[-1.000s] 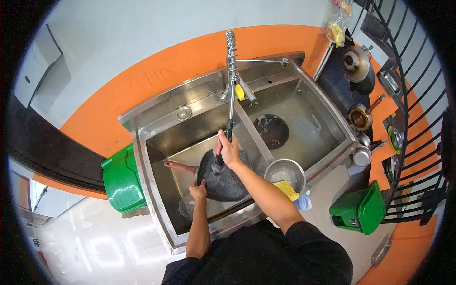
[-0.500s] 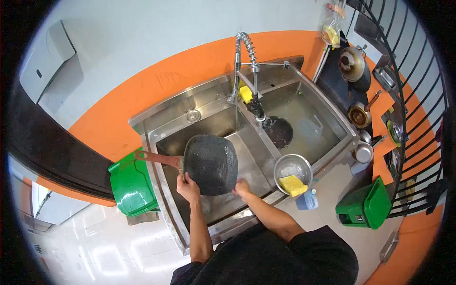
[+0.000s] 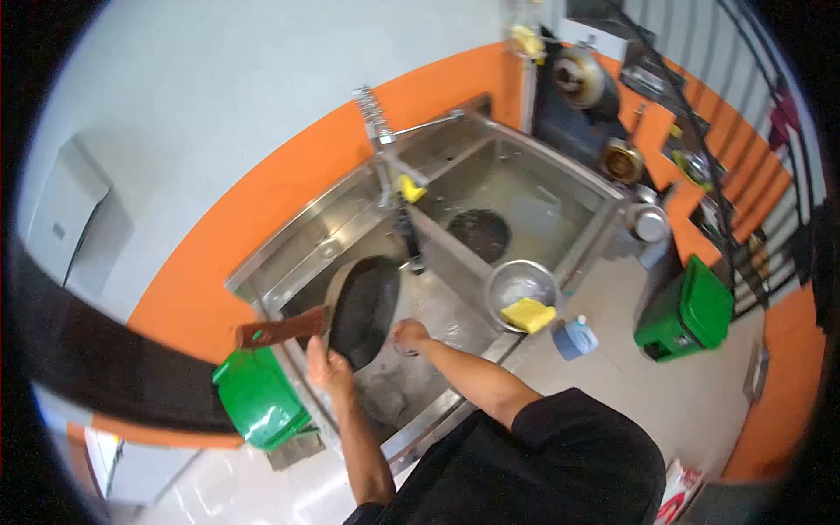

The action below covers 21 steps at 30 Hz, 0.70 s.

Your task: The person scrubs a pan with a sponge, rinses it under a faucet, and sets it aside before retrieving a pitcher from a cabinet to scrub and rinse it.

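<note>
A dark square pan (image 3: 364,308) is tilted over the left basin of the steel sink (image 3: 437,302). My left hand (image 3: 329,367) grips it by the base of its brown handle (image 3: 280,330). To the right of the pan, my right hand (image 3: 409,336) is closed, apart from it; whether it holds anything is blurred. The spray head of the faucet (image 3: 409,236) hangs over the left basin, just above my right hand. A steel bowl (image 3: 521,284) with a yellow sponge (image 3: 528,315) rests at the sink's front edge.
In the water of the right basin lies a dark round pan (image 3: 479,235). A blue bottle (image 3: 575,339) stands beyond the front edge. Green bins (image 3: 262,401) flank the sink, and pots (image 3: 579,79) sit at the right beside a black railing.
The pan has turned from facing up to a steep tilt. My right hand has come away from its edge. The spray head now hangs over the left basin, and the view has rotated.
</note>
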Each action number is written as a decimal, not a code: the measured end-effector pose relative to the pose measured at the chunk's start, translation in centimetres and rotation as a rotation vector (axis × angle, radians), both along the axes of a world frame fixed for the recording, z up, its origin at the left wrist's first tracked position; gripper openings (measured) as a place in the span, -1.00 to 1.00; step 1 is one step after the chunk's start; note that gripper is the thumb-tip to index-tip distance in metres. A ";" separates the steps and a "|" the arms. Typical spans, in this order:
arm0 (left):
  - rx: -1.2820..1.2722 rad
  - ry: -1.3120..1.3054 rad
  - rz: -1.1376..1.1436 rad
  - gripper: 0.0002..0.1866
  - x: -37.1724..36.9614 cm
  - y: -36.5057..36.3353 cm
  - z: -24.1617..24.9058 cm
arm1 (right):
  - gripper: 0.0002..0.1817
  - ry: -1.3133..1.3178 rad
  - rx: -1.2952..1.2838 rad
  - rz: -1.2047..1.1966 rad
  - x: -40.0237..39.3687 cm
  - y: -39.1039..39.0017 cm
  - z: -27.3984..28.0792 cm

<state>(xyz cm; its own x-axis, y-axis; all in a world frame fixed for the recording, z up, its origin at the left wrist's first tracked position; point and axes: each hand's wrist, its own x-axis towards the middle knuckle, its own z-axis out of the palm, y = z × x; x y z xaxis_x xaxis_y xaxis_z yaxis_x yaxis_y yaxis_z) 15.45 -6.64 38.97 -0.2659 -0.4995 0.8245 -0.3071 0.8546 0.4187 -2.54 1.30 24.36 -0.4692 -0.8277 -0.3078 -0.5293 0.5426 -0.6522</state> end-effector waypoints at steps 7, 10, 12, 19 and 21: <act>-0.188 -0.309 -0.206 -0.46 -0.1 -0.2 4.3 | -0.05 0.270 -0.754 -0.272 -3.9 6.0 17.0; -0.236 -0.431 -0.264 -0.42 -2.3 0.4 6.4 | -0.01 0.290 -0.890 0.109 -5.5 7.9 24.7; -0.250 -0.488 -0.300 -0.40 -3.8 2.3 9.0 | -0.25 0.152 -0.910 0.255 -6.5 8.7 27.7; -0.242 -0.533 -0.390 -0.38 -13.5 7.3 12.6 | -0.77 -0.341 -1.080 0.541 -15.4 11.8 31.8; -0.189 -0.505 -0.452 -0.41 -17.6 10.6 15.3 | -0.80 -0.316 -1.090 0.539 -19.8 15.3 33.9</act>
